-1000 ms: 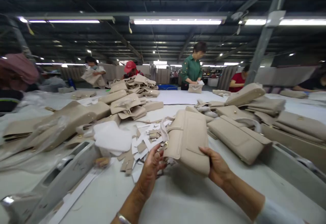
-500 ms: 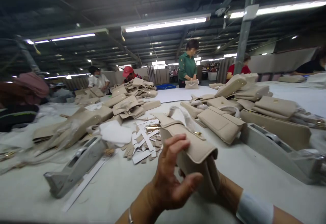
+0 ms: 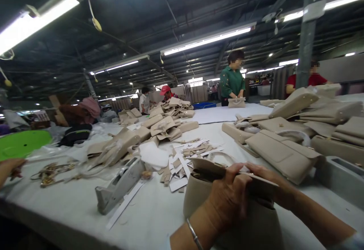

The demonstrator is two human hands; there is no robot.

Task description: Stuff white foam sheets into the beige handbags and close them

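Now the beige leather-look handbag (image 3: 199, 200) gapes at the top, by the worktop's near edge. Half a second ago its flap lay over the mouth and the left hand (image 3: 230, 193) was spread beside it. That hand is now curled tight on the bag's upper rim; the right hand (image 3: 265, 176) grips the raised flap. Meaning: the inside is within reach, and the work seems to sit at the mouth. Something small and white shows between the hands; too blurred to name.

Containers: handbag interior dark, contents not readable. Blue open-looking tub (image 3: 204, 105) beyond the worktop's far edge; contents hidden. Heaped beige handbags (image 3: 284, 149) toward the right edge, the nearest with its flap down. A second beige handbag heap (image 3: 165, 125) lies toward the far edge, left of centre.

Also noted: white and beige flat scrap strips (image 3: 178, 166) lie loose just beyond the handbag, grey moulded tape-holder-like body (image 3: 121, 185) to their left, toward the near edge. View has swung left; another person's hand (image 3: 13, 168) shows at the worktop's left end, near gold-toned strap hardware (image 3: 52, 172).
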